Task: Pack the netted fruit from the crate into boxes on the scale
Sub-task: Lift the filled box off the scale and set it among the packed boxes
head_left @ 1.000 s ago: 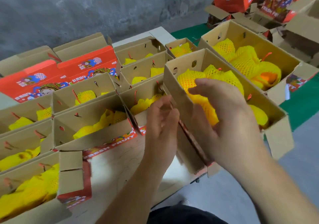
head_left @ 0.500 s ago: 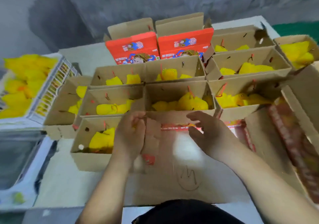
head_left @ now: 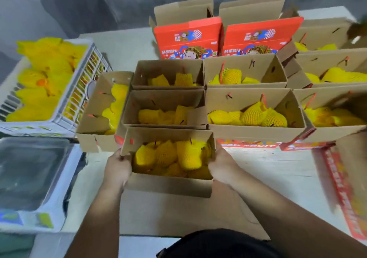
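**Filled box in hand, crate not yet emptied**

I see both hands on one cardboard box at the centre of view. My left hand grips its left end, fingers curled round the wall; my right hand grips the right end likewise. Netted fruit fills it. Around it, from 10 to 2 o'clock, packed boxes stand touching in rows: I judge most of the work done. At 10 o'clock the crate holds more fruit. At 8 o'clock the scale carries nothing, so another box is probably due there.
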{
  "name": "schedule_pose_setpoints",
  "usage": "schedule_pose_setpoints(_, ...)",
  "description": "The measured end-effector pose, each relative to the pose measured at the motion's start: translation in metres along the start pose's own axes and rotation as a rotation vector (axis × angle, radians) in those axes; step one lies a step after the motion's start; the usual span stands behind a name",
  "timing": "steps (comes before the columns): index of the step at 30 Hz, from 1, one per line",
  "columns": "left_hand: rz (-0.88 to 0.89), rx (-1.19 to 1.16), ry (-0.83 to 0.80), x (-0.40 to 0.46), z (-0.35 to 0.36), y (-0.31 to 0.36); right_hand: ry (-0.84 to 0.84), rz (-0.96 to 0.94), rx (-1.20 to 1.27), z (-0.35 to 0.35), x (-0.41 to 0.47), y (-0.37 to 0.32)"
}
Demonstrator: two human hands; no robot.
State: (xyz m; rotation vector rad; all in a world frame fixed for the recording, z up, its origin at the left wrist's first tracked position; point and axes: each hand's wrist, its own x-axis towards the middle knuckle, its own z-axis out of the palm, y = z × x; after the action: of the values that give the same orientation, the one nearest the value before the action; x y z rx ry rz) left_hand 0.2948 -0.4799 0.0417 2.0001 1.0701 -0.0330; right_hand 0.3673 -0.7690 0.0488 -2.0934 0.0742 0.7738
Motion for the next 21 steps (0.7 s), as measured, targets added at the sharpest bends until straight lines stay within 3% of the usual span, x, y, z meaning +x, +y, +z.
schedule_pose_setpoints(10,0.061,-0.099,0.017,-0.011,0.0,-0.018,0.016,-0.056,0.091,0.0,-0.011,0.009)
schedule_pose_setpoints(15,-0.164,-0.323,-0.198,-0.047,-0.002,-0.033,-0.038,-0.046,0.144,-0.012,-0.03,0.036)
schedule_pose_setpoints(21,-0.135,-0.215,-0.285,-0.112,0.009,-0.04,-0.061,-0.003,0.199,-0.036,-0.071,0.063)
